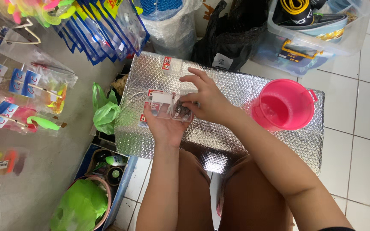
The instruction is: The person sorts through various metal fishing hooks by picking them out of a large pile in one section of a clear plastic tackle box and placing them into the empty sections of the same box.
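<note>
The left hand [164, 126] lies palm up, half open, and cradles a small clear plastic box [168, 106] with its lid swung open, above a silver bubble-foil parcel [219, 128]. The right hand [206, 99] comes from the side with fingers bent and pinches at the small dark pieces inside the box; what exactly it has hold of, I cannot tell. The box looks light, stiff and smooth, so it may slip or spill easily, and I judge it is safest held by its side edges, level, while a pink bucket [283, 105] stands near on the foil.

Small case [171, 107] contents too small.
</note>
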